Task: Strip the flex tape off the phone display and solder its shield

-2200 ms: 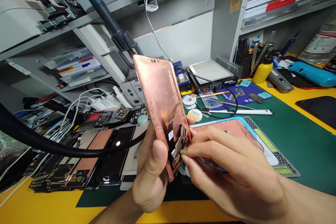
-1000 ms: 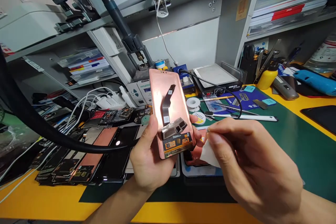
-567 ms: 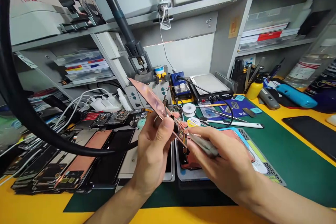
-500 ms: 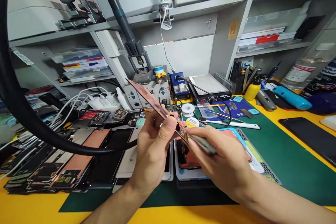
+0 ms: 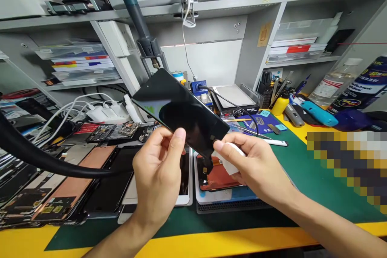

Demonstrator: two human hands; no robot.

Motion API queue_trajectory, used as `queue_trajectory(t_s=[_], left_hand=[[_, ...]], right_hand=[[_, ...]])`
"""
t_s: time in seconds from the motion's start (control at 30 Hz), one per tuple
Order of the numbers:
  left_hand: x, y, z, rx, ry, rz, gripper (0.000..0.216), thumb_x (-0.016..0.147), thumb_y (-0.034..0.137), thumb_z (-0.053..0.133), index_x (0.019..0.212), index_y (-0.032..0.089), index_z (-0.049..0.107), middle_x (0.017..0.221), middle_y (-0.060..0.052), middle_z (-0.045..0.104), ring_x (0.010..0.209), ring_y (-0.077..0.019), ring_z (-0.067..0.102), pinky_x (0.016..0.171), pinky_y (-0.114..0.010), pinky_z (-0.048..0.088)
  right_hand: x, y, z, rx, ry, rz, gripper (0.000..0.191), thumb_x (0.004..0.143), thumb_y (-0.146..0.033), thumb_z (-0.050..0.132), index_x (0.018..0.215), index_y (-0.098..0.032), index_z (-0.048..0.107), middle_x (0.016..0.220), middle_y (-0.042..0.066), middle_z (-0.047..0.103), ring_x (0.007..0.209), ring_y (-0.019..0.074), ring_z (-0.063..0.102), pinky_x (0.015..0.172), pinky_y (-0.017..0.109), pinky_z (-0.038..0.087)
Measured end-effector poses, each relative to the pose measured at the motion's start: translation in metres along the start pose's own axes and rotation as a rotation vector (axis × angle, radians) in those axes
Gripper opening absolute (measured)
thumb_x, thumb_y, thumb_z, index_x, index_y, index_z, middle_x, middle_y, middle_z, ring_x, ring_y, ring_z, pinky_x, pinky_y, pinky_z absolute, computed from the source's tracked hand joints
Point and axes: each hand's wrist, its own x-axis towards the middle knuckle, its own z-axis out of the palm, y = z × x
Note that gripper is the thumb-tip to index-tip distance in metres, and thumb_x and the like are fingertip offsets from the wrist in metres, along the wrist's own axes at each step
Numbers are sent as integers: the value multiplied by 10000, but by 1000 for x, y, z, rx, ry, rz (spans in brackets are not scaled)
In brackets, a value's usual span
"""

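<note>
A phone screen [image 5: 184, 109] is held tilted in the air, its glossy black glass turned towards me and a dark flex cable hanging at the lower end. My left hand [image 5: 160, 169] grips its lower left edge, thumb over the front and fingers behind. At the right-hand end, my right hand [image 5: 250, 159] pinches the screen's corner between thumb and fingers. Within that same hand is a smooth white piece [image 5: 231, 157], whose kind I cannot make out. Beneath the hands lies another phone screen, copper-coloured [image 5: 214, 177], on a blue and white support.
Stacked phone screens [image 5: 57, 181] fill the left, beside a white tablet [image 5: 186, 177]. A thick black flexible arm [image 5: 60, 161] crosses there. Behind are a heating plate [image 5: 232, 96] and microscope stand [image 5: 133, 12]. Bottles and a white-handled tool [image 5: 275, 142] stand or lie right.
The phone screen has turned from edge-on, copper back partly showing, to its black front facing me. The view has shifted slightly right. Both hands still hold the screen.
</note>
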Motion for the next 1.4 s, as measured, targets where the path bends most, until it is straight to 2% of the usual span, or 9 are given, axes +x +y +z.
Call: queue_trajectory(t_s=[0.13,0.27,0.43,0.7,0.83,1.07,1.4], left_hand=[[1,1,-1,21,2,-5,235,901,392,745,773,234,627,698,26,557,685,-156,530,653,-283,459],[1,0,-1,39,12,8,253,893,388,753,760,234,603,640,40,472,612,-140,458,582,-281,399],[-3,1,-3,89,-18,31,256,916,389,742,777,232,595,620,55,429,581,-118,378,537,-279,307],[-5,6,-1,130,-34,57,306,930,373,734,736,217,555,618,79,399,525,-77,253,529,-245,327],[-5,5,-2,130,-37,50,312,933,367,732,729,214,553,620,77,392,530,-75,260,526,-247,315],[-2,1,-3,91,-34,10,295,923,388,736,742,227,568,608,58,405,561,-112,329,531,-287,279],[-3,2,-4,93,-45,12,291,932,390,729,751,227,572,618,59,410,568,-112,342,547,-285,297]], right_hand=[[4,3,-3,169,-97,128,404,864,-547,788,779,-198,604,553,-84,476,397,36,283,371,181,218],[5,5,-4,175,-141,176,464,880,-618,743,760,-194,598,507,-63,525,365,40,315,358,177,221],[5,6,-2,100,-74,228,563,810,-702,759,674,-200,542,462,-52,525,360,54,358,346,176,248],[6,4,1,55,-29,256,577,778,-697,790,638,-198,535,439,-46,537,356,51,372,339,165,228],[6,5,0,60,-28,267,585,758,-711,797,636,-201,538,455,-38,549,364,61,382,343,177,217],[0,8,-3,47,-29,204,618,829,-785,655,670,-189,635,525,8,602,393,90,395,367,232,233],[1,3,0,-65,-10,241,656,787,-825,668,635,-192,587,501,10,596,394,79,383,368,218,213]])
